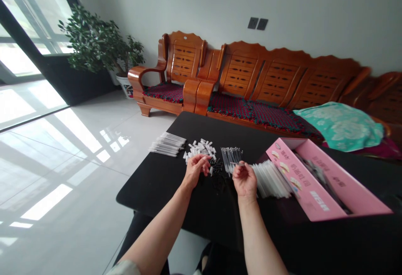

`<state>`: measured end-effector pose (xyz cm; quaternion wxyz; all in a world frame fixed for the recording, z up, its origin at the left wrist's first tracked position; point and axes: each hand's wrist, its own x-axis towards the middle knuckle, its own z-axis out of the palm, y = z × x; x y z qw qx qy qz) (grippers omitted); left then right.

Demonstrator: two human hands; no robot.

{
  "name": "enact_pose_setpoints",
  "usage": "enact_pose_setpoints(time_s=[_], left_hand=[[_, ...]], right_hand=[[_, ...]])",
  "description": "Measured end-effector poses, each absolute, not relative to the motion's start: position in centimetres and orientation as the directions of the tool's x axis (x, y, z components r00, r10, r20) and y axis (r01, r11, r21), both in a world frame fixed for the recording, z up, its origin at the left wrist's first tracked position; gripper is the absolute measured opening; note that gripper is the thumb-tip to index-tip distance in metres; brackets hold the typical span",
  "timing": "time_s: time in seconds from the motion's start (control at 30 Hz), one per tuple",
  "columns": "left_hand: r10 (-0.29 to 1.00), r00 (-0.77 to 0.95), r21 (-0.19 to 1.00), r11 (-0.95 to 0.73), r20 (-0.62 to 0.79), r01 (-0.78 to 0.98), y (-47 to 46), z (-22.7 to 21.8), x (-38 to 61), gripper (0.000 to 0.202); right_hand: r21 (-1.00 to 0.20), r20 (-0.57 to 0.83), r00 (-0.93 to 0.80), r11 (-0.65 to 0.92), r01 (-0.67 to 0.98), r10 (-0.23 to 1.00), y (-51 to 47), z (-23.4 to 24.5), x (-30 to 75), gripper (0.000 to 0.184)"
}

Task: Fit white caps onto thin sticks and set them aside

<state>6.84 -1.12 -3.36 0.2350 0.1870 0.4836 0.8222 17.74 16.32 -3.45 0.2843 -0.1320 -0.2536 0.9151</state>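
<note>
My left hand (196, 171) hovers at the near edge of a pile of white pen caps (202, 146), beside small black pieces (216, 166). Its fingers are curled together; whatever lies between them is too small to make out. Palm up, my right hand (245, 179) pinches a thin greyish pen refill (236, 164) that points left. Just behind it lies a row of pen refills (230, 155) with metallic tips. Whitish translucent pen barrels (270, 178) are stacked right of that hand. At the table's left, white pens (168, 144) lie side by side.
A pink open box (301, 182) with dark contents stands at the right of the black table (157, 191). Behind are a wooden sofa (276, 78), a wooden armchair (185, 65) and a turquoise cloth (342, 126). A potted plant (100, 40) stands back left.
</note>
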Motion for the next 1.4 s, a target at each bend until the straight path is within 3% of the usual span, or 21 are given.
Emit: enact_pose_setpoints(time_s=[0.1, 0.23, 0.3, 0.4, 0.53, 0.7, 0.9, 0.97, 1.07, 1.2, 1.4], left_hand=[[0.503, -0.860, 0.915, -0.382, 0.085, -0.133, -1.1, -3.7, 6.6, 0.034], [0.586, -0.797, 0.988, -0.132, 0.143, 0.080, -0.9, -3.8, 7.2, 0.021], [0.605, -0.758, 0.951, 0.003, 0.245, 0.309, -0.9, -3.7, 7.6, 0.011], [0.610, -0.698, 0.828, 0.119, 0.375, 0.548, -0.8, -3.6, 8.1, 0.015], [0.666, -0.626, 0.753, 0.143, 0.406, 0.642, -0.9, -3.7, 8.5, 0.022], [0.687, -0.611, 0.706, 0.199, 0.394, 0.679, -0.7, -4.3, 8.5, 0.016], [0.652, -0.655, 0.770, 0.169, 0.381, 0.616, -0.6, -4.1, 8.5, 0.010], [0.632, -0.711, 0.880, 0.094, 0.308, 0.465, -0.6, -3.8, 8.5, 0.009], [0.633, -0.757, 0.987, -0.128, 0.160, 0.101, -0.7, -3.5, 8.1, 0.020], [0.646, -0.754, 0.929, -0.341, 0.119, -0.145, -0.7, -3.4, 7.7, 0.033], [0.713, -0.694, 0.904, -0.355, 0.097, -0.238, -0.8, -3.5, 7.7, 0.038]], right_hand=[[-0.545, -0.097, -0.798, -0.702, -0.458, 0.595, 16.4, -3.6, 17.7, 0.006], [-0.514, -0.098, -0.790, -0.710, -0.481, 0.606, 16.4, -3.5, 17.7, 0.006], [-0.506, -0.104, -0.798, -0.722, -0.472, 0.594, 16.3, -3.5, 17.7, 0.006], [-0.506, -0.115, -0.800, -0.728, -0.463, 0.589, 16.2, -3.5, 17.7, 0.006], [-0.480, -0.127, -0.777, -0.724, -0.496, 0.616, 16.4, -3.5, 17.6, 0.005], [-0.516, -0.142, -0.765, -0.706, -0.485, 0.629, 16.3, -3.5, 17.6, 0.007], [-0.556, -0.137, -0.766, -0.689, -0.465, 0.628, 15.8, -3.3, 17.5, 0.005], [-0.579, -0.126, -0.773, -0.679, -0.452, 0.622, 15.6, -3.3, 17.4, 0.005], [-0.623, -0.103, -0.789, -0.658, -0.423, 0.606, 15.3, -3.4, 17.3, 0.008], [-0.691, -0.046, -0.816, -0.609, -0.391, 0.576, 14.8, -3.5, 17.1, 0.012], [-0.789, 0.006, -0.836, -0.511, -0.342, 0.549, 14.1, -3.3, 16.9, 0.017]])
